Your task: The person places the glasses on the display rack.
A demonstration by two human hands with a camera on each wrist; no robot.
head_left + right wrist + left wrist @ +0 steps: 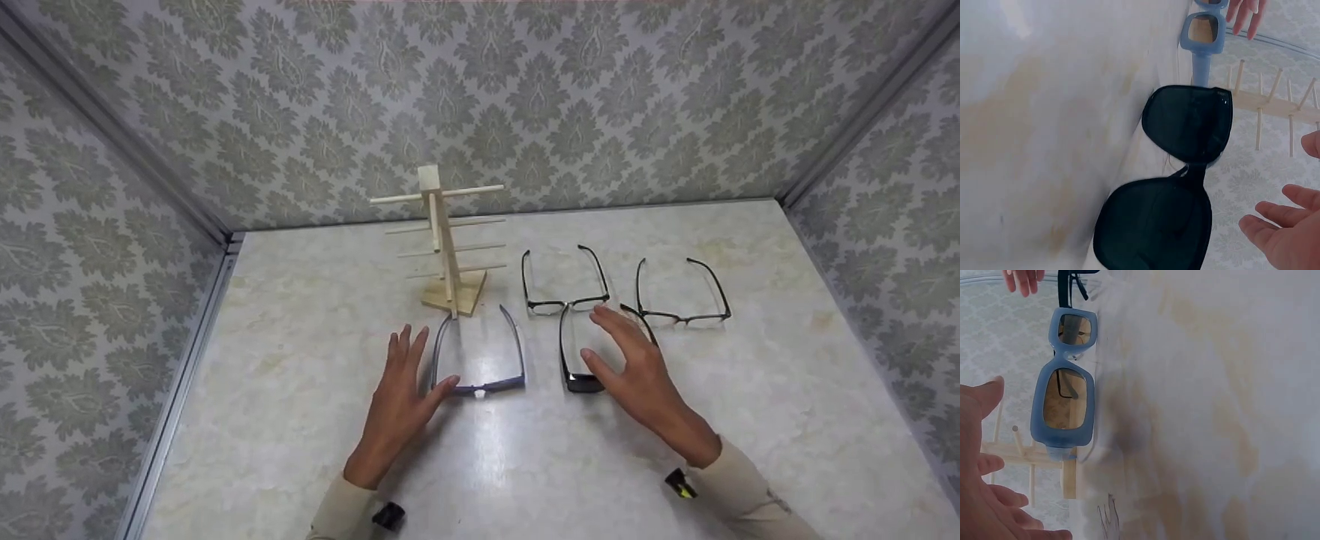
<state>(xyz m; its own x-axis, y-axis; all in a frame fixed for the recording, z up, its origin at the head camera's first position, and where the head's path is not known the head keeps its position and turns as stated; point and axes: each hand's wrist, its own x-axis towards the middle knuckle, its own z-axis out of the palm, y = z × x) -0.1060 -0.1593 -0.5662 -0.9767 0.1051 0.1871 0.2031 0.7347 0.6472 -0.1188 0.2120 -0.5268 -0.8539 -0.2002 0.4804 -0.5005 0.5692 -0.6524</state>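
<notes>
A pair of blue-framed glasses (504,385) stands on the table with its temples pointing away; its brownish lenses show in the left wrist view. Close at its left side is my left hand (397,409), fingers extended and thumb near the frame; whether the thumb touches cannot be told. Black sunglasses (1185,124) with dark lenses stand to the right of the blue pair. My right hand (641,379) hovers over their right part, fingers spread, hiding much of them in the head view. Nothing is gripped in either hand.
Behind the blue glasses rises a wooden rack (442,232) with several thin pegs on a square base. Two clear-lensed pairs, black-framed glasses (604,296) and thin dark glasses (726,313), stand farther back at right. Patterned walls (487,90) enclose the table's back and sides.
</notes>
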